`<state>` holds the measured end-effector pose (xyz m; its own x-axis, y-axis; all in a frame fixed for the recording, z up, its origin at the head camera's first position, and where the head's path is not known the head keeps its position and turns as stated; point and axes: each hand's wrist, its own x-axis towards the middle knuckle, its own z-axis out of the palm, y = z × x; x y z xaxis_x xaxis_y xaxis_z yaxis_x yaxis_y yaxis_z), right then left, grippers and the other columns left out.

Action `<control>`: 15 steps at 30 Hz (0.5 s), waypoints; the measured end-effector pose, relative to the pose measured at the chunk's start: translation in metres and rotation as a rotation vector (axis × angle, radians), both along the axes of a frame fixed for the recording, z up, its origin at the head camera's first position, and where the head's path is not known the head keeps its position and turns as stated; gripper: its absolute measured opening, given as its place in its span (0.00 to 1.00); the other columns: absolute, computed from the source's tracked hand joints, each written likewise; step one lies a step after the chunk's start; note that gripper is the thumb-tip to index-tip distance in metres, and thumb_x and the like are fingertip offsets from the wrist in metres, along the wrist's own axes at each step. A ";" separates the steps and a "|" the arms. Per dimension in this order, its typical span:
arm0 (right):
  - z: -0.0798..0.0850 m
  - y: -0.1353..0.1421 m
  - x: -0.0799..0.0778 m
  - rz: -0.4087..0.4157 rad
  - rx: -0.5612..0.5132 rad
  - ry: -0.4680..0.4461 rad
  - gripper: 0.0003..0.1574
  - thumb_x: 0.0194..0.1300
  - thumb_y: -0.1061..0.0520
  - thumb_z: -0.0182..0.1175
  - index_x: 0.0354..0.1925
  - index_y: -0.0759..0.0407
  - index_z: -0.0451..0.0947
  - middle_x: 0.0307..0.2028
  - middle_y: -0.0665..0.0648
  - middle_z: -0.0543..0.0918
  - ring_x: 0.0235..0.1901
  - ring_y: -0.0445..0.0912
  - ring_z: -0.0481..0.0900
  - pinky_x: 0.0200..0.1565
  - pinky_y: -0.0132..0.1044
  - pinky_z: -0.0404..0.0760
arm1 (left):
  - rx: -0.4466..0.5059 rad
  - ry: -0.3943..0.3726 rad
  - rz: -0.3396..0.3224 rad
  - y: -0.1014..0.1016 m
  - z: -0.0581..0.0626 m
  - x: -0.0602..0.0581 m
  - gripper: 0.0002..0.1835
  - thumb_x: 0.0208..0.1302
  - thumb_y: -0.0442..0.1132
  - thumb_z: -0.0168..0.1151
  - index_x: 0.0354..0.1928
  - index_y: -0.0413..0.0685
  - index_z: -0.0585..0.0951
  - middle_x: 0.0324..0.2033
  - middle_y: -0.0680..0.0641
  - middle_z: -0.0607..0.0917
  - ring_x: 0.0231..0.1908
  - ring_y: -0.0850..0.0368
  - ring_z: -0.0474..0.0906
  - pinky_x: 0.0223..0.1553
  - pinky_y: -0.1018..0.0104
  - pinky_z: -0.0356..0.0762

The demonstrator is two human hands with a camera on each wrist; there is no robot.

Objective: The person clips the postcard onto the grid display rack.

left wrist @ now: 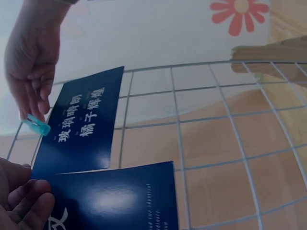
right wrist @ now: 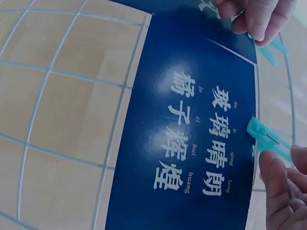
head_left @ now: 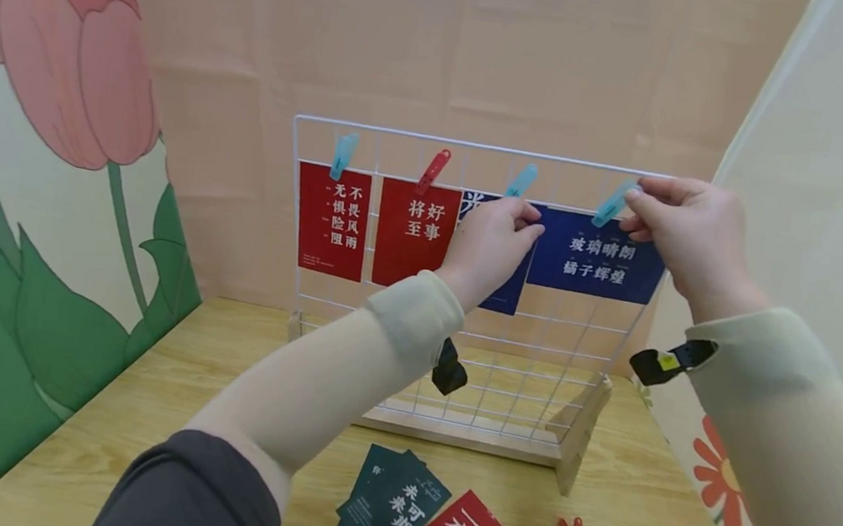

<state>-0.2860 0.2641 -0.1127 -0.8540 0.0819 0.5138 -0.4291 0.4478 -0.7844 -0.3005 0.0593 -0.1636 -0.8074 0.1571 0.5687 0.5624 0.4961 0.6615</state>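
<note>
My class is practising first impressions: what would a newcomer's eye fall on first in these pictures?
Probably the big pink tulip painted at the left of the head view. Next, the red and blue cards clipped along the upper white wire grid in the middle, then the right hand at its upper right, pinching a light-blue clip on the wide blue card.

Paper cards (right wrist: 187,129) — glossy, smooth plastic clips (right wrist: 262,133), metal wire grid (right wrist: 49,70), wooden stand (head_left: 576,431) — matt
</note>
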 end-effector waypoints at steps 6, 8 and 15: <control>-0.007 -0.001 0.004 -0.059 0.079 0.038 0.30 0.66 0.49 0.61 0.59 0.66 0.75 0.34 0.41 0.83 0.26 0.34 0.81 0.30 0.23 0.78 | -0.008 -0.023 -0.040 -0.014 -0.018 0.009 0.11 0.68 0.45 0.59 0.49 0.52 0.82 0.37 0.57 0.84 0.35 0.66 0.77 0.38 0.77 0.75; -0.011 0.001 0.008 -0.089 0.102 0.043 0.30 0.66 0.48 0.60 0.59 0.66 0.74 0.36 0.40 0.82 0.27 0.33 0.80 0.29 0.23 0.78 | -0.010 -0.027 -0.048 -0.020 -0.026 0.013 0.11 0.68 0.45 0.60 0.49 0.52 0.82 0.37 0.57 0.84 0.35 0.66 0.77 0.37 0.77 0.75; -0.037 0.003 0.024 -0.195 0.119 0.151 0.27 0.67 0.49 0.60 0.56 0.66 0.77 0.33 0.37 0.81 0.27 0.32 0.79 0.28 0.21 0.76 | 0.001 -0.008 -0.082 -0.045 -0.057 0.026 0.12 0.68 0.45 0.60 0.49 0.50 0.82 0.35 0.58 0.82 0.34 0.65 0.77 0.37 0.73 0.76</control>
